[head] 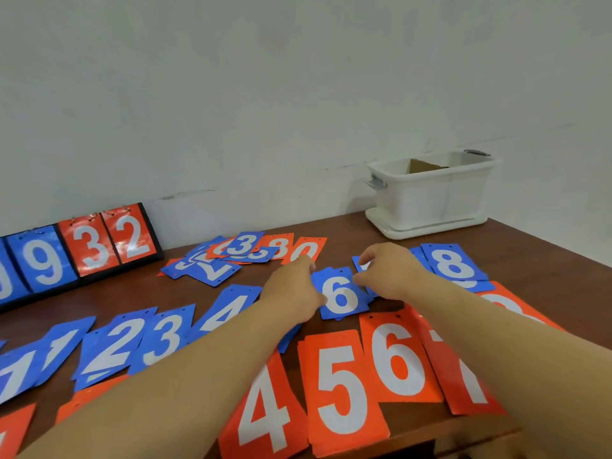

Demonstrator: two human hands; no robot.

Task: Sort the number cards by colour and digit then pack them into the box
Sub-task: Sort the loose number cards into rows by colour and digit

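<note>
- Head view: the blue 6 card (341, 297) lies face up near the middle of the brown surface (351, 231), on top of a few other blue cards whose edges show beneath it.
- The left hand (293, 289) holds the card's left edge, its thumb against the lower part of that edge and its curled fingers (308, 265) at the top corner.
- The right hand (392, 273) meets the card's upper right edge with fingers (359, 279) curled and bunched; they seem to pinch that edge, though the exact hold is hard to tell.
- The white box (430, 197) stands open at the far right of the surface by the wall, well apart from both hands, with a brown piece of cardboard inside.
- A blue row runs along the left: blue 1 (58, 352), blue 2 (116, 342), blue 3 (165, 339) and blue 4 (228, 313), each overlapping the next.
- A red row lies nearest the camera: red 4 (265, 412), red 5 (344, 392), red 6 (397, 359) and red 7 (463, 376).
- The blue 8 (453, 265) lies just right of the right hand.
- A loose mixed pile (231, 256) of red and blue cards sits beyond the hands.
- A scoreboard stand (92, 243) leans at the far left showing 9, 3, 2.
</note>
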